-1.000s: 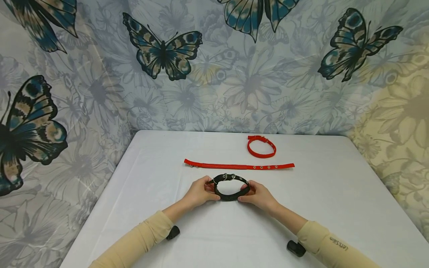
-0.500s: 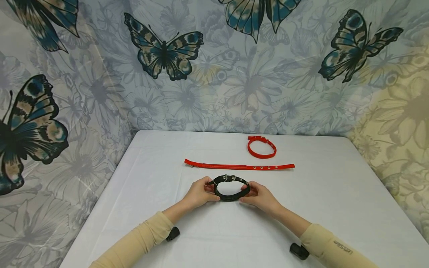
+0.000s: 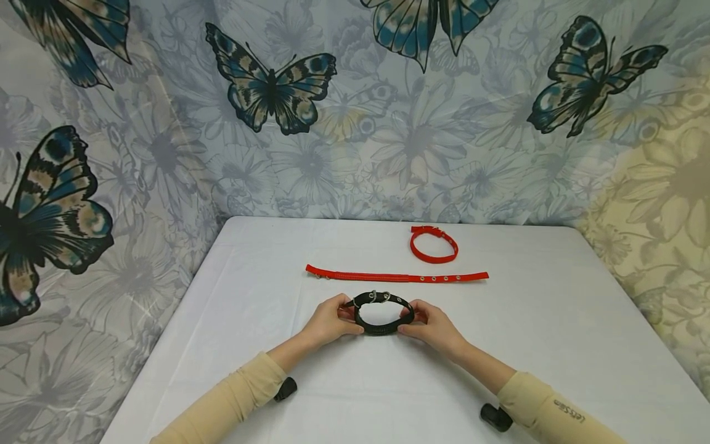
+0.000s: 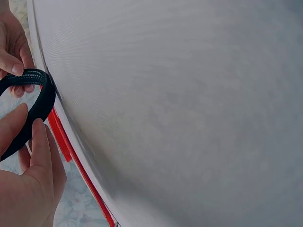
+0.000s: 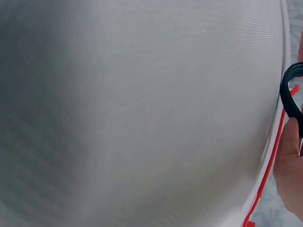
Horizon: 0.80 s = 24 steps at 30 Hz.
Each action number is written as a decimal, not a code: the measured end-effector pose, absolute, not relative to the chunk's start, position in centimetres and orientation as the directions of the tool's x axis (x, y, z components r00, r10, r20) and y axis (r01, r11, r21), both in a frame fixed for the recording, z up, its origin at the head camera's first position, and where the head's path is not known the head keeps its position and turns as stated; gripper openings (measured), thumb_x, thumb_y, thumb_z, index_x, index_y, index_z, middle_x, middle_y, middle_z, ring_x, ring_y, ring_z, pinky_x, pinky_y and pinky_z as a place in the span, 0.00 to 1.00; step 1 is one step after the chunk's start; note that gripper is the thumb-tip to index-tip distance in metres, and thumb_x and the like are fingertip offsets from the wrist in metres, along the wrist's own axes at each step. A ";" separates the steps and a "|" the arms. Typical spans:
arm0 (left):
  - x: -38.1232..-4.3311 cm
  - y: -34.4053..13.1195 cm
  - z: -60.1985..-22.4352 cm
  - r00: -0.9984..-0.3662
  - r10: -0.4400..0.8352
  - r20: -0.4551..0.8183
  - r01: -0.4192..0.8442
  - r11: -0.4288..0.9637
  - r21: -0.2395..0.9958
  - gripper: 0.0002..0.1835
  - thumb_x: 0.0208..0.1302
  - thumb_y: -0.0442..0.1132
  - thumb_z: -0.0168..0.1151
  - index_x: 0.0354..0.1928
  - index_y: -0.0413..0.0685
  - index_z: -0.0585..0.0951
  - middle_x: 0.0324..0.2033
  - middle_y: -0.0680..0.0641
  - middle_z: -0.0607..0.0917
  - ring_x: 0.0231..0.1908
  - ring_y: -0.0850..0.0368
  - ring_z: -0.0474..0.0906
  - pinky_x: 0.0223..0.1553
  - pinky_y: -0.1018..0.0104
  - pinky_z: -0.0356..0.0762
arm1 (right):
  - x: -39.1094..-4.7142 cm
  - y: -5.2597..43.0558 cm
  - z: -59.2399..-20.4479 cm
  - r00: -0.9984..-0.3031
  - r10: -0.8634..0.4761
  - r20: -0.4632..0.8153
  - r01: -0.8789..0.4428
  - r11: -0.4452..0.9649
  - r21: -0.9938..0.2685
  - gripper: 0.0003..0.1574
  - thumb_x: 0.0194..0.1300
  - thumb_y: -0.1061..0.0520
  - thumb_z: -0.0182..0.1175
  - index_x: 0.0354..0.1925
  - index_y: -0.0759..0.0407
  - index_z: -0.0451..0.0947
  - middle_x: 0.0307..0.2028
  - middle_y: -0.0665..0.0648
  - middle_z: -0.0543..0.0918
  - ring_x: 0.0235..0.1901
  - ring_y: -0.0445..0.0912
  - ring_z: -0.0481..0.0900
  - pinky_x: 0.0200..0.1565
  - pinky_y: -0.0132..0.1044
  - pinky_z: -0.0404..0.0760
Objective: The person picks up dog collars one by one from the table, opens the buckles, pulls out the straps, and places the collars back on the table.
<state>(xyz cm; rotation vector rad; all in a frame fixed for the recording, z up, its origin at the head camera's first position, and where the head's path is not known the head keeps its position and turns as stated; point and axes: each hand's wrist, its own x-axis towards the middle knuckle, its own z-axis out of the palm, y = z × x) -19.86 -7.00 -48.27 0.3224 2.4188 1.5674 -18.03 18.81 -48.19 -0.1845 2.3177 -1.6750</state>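
A black collar (image 3: 379,330), fastened into a loop with a metal buckle and rings at its far side, is held between both hands near the middle of the white table. The left hand (image 3: 327,322) pinches its left side between thumb and fingers. On the other side, the right hand (image 3: 435,327) grips the loop in the same way. In the left wrist view the collar (image 4: 46,101) shows a ribbed lining, with the left thumb inside the loop's outline. Only part of the collar (image 5: 287,94) enters the right wrist view.
Beyond the hands, a red collar (image 3: 377,277) lies stretched straight across the table (image 3: 249,277), with eyelets towards its right end. Farther back rests a second red collar (image 3: 434,259), closed into a ring. A butterfly-patterned cloth (image 3: 355,166) hangs behind the table.
The right hand and forearm have shifted slightly to the right, its thumb sliding a little along the black collar. Both hands keep their hold, and the red collars stay in place.
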 end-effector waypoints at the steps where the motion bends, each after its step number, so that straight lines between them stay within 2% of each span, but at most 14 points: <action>1: -19.9 -7.0 -48.4 -0.946 0.313 -0.081 0.051 0.394 0.918 0.20 0.45 0.32 0.78 0.38 0.43 0.77 0.35 0.51 0.85 0.38 0.59 0.82 0.34 0.67 0.77 | -18.0 18.8 -48.2 -0.955 -0.260 -0.142 0.052 0.326 -0.944 0.19 0.58 0.62 0.70 0.45 0.65 0.74 0.41 0.58 0.81 0.41 0.47 0.79 0.40 0.31 0.79; 8: -19.8 -7.4 -48.4 -0.945 0.316 -0.080 0.039 0.353 0.935 0.21 0.47 0.33 0.77 0.43 0.43 0.78 0.37 0.51 0.85 0.41 0.58 0.83 0.46 0.61 0.76 | -18.1 18.9 -48.5 -0.957 -0.254 -0.142 0.043 0.358 -0.933 0.18 0.57 0.63 0.70 0.44 0.65 0.75 0.40 0.57 0.81 0.40 0.47 0.79 0.40 0.31 0.78; 16: -19.7 -7.7 -47.6 -0.944 0.327 -0.036 0.065 0.291 0.954 0.21 0.50 0.32 0.75 0.46 0.40 0.78 0.40 0.47 0.86 0.44 0.51 0.83 0.52 0.53 0.75 | -17.9 18.8 -48.0 -0.954 -0.263 -0.143 0.038 0.368 -0.929 0.18 0.58 0.63 0.69 0.44 0.66 0.75 0.40 0.58 0.82 0.41 0.47 0.79 0.41 0.31 0.77; 24: -19.9 -7.8 -47.9 -0.936 0.348 -0.041 0.062 0.281 0.958 0.21 0.50 0.33 0.75 0.46 0.40 0.78 0.39 0.48 0.86 0.44 0.54 0.83 0.44 0.65 0.75 | -18.2 19.2 -48.6 -0.961 -0.249 -0.123 0.005 0.428 -0.904 0.19 0.55 0.57 0.73 0.44 0.59 0.77 0.40 0.53 0.82 0.44 0.46 0.78 0.49 0.40 0.74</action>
